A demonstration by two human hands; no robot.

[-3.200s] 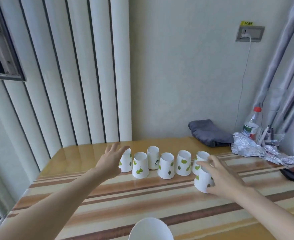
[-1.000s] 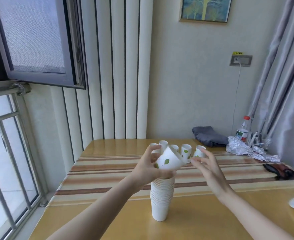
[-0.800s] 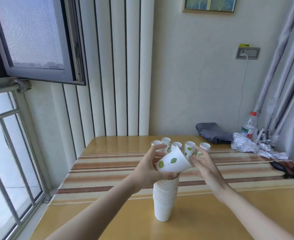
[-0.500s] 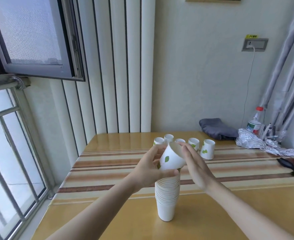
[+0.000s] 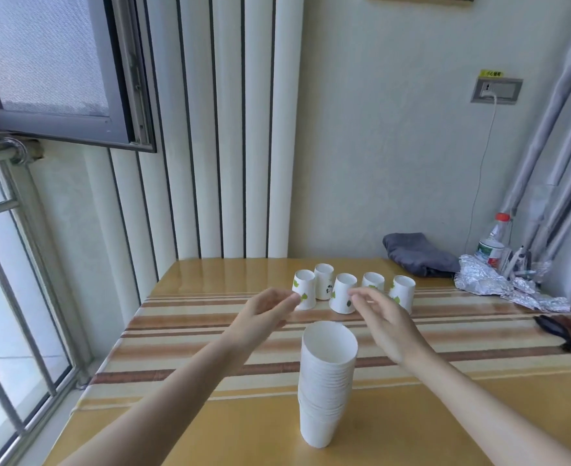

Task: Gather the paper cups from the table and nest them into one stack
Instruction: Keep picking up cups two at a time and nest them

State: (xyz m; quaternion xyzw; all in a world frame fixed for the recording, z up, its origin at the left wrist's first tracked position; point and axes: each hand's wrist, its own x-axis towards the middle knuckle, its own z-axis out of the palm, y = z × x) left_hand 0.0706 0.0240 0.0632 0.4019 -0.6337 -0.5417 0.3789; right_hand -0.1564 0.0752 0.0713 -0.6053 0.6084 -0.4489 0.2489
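Note:
A tall stack of nested white paper cups stands mouth up near the table's front edge. Several single cups with green leaf prints stand upside down in a row at the far side; the leftmost cup and the rightmost cup bound the row. My left hand hovers above the table between the stack and the row, fingers loosely apart, holding nothing. My right hand is level with it on the right, empty too, and partly covers one cup of the row.
The wooden table has brown stripes across its middle. At the back right lie a grey cloth, crumpled foil and a plastic bottle. A dark object lies at the right edge. A window with bars is on the left.
Both hands held a tilted cup over the stack. That cup now sits nested on top, and both hands have let go and moved forward toward the row.

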